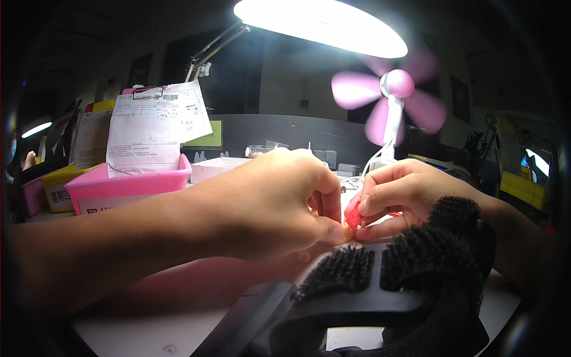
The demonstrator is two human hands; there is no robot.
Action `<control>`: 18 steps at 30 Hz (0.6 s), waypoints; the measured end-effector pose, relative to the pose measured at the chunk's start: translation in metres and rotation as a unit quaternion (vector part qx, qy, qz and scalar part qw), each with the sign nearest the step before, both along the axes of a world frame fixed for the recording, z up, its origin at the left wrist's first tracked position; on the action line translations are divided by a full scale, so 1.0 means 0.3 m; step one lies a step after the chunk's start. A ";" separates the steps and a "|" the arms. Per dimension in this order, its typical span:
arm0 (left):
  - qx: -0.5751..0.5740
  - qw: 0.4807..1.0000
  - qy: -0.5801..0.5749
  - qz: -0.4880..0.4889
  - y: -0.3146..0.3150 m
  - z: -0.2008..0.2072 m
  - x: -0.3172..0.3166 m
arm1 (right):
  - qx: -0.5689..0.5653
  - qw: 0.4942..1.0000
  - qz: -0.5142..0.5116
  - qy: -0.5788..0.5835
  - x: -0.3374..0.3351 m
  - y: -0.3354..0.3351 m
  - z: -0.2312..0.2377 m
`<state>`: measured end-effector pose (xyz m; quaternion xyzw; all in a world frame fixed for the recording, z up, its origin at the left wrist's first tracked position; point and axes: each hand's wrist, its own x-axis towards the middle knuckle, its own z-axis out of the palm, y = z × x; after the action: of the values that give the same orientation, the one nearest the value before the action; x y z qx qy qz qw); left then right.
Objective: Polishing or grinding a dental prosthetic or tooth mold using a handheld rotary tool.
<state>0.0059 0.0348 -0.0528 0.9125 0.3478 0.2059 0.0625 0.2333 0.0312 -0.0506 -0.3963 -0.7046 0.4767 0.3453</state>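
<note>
My left hand (285,202) reaches in from the left, thumb and fingers pinched on a small tan piece (347,233) whose kind I cannot make out. Touching that piece from above is a small soft-looking red piece (354,215). My right hand (399,199) grips the red piece between thumb and fingers, its other fingers curled below. Both hands meet just above the white table (178,333). Fingers cover much of the two pieces. A tiny pale round bit (304,256) lies under my left hand.
A black frame with bristly pads (428,256) fills the near right. Left stand a pink bin (134,185) with clipped papers (143,134) and a yellow bin (56,184). Behind my hands are a white box (215,169), a pink fan (399,83) and a lit lamp (321,24).
</note>
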 end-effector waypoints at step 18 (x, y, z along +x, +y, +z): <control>-0.408 0.786 -0.454 -0.103 -0.047 0.020 -0.021 | 0.103 0.965 -0.110 -0.214 0.084 0.048 0.050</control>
<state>-0.0005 0.0207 -0.0467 0.6341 0.2348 0.4275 0.6001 0.2587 0.0456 -0.0356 -0.5264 -0.7594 0.2646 0.2759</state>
